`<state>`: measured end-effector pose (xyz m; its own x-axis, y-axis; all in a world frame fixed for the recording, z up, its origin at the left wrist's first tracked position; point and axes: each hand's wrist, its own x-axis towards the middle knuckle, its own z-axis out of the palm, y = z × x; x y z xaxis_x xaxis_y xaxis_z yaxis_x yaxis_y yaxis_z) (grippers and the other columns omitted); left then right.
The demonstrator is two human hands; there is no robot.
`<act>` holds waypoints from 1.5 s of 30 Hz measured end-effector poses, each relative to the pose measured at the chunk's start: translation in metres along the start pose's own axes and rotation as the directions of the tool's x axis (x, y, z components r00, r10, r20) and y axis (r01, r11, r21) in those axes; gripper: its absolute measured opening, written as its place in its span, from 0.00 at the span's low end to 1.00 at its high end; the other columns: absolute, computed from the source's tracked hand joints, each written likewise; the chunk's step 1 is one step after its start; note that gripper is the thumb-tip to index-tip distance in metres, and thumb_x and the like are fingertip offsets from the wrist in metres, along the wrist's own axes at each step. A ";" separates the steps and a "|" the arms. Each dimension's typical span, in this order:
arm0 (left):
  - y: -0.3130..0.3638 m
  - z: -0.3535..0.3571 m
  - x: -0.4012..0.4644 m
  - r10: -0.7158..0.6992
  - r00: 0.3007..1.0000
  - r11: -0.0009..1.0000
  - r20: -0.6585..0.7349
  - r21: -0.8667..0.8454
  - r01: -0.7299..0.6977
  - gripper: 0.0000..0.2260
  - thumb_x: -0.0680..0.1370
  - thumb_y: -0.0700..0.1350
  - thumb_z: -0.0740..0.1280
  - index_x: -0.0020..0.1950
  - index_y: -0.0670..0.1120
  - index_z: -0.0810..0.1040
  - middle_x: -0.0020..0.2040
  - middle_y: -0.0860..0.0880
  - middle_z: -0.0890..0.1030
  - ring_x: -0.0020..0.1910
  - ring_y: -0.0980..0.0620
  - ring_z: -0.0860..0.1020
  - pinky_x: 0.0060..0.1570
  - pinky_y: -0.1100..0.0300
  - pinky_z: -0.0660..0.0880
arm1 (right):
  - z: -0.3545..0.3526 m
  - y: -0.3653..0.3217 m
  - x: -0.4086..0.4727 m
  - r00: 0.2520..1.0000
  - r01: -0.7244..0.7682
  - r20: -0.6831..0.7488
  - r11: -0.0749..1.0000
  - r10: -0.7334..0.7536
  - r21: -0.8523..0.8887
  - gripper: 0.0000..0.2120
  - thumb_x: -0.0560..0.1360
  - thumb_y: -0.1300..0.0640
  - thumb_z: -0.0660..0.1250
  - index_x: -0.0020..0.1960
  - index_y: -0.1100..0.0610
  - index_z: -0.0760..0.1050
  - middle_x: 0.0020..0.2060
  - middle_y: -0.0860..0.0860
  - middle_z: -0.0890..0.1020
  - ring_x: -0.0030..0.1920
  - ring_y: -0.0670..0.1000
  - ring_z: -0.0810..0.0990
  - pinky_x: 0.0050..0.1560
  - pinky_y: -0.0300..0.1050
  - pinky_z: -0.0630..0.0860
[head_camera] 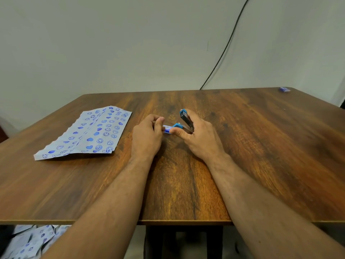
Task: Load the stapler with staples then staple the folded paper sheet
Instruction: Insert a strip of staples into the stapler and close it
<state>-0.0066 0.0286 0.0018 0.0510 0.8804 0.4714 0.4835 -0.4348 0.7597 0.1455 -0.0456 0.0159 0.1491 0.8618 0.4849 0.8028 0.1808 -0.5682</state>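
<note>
A pale wall stands behind a brown wood-grain table, with a dark cable running down the wall to the table's far edge.

In the head view, both bare forearms reach in from the near edge and meet near the middle of the table. The right hand is closed around a small stapler — blue plastic ends, metal body — which is hinged open, its top arm tilted up and away while the lower part points left. The left hand pinches a small blue-and-white staple box between thumb and fingers, holding it right at the stapler's low blue end; whether the two touch is hard to tell. The hands are close together, thumbs nearly meeting.

To the left, well apart from the hands, the folded paper sheet lies flat on the table, white with blue smiley faces and hearts, a crease running along its length. A second small blue box sits at the far right corner. Below the table's near edge, more of the same printed paper lies on the floor.
</note>
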 end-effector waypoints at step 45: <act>0.005 -0.005 -0.003 -0.216 0.976 0.976 0.043 0.051 0.213 0.14 0.73 0.39 0.70 0.57 0.50 0.82 0.43 0.56 0.84 0.49 0.57 0.81 0.55 0.58 0.77 | 0.010 0.007 0.004 0.991 -0.041 0.108 0.942 0.082 -0.334 0.19 0.76 0.46 0.66 0.67 0.42 0.75 0.60 0.46 0.79 0.63 0.53 0.68 0.60 0.55 0.61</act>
<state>-0.0086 0.0235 0.0060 -0.0166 0.9608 0.2768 0.5272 -0.2268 0.8189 0.1464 -0.0363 0.0075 0.1511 0.9200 0.3618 0.9426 -0.0238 -0.3331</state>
